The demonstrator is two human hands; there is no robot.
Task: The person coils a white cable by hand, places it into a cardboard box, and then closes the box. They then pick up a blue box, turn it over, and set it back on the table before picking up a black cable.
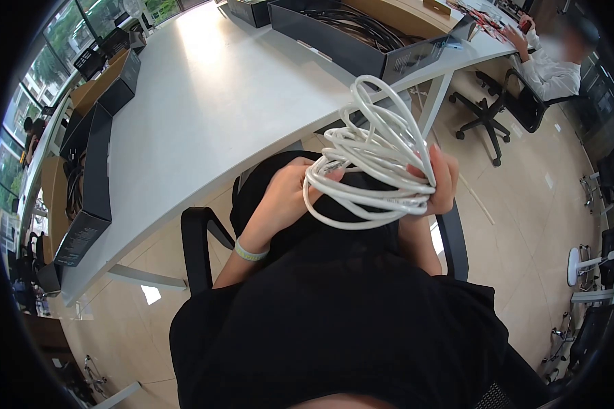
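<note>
A loosely coiled bundle of white cable (382,146) is held up above my lap, just off the near edge of the table. My right hand (443,178) is closed around the bundle's right side, with the thumb laid across the strands. On the left side, my left hand (295,187) pinches the coil, its thumb against the strands and its other fingers partly hidden. Loose loops rise above both hands and one hangs below them. The cable's ends cannot be made out.
The white table (218,88) stretches ahead. At its far side sits an open dark box (389,65) of black cables (351,27). More open boxes (92,184) line the left edge. A person in a white top (552,71) sits at the far right. Chair armrests (199,249) flank me.
</note>
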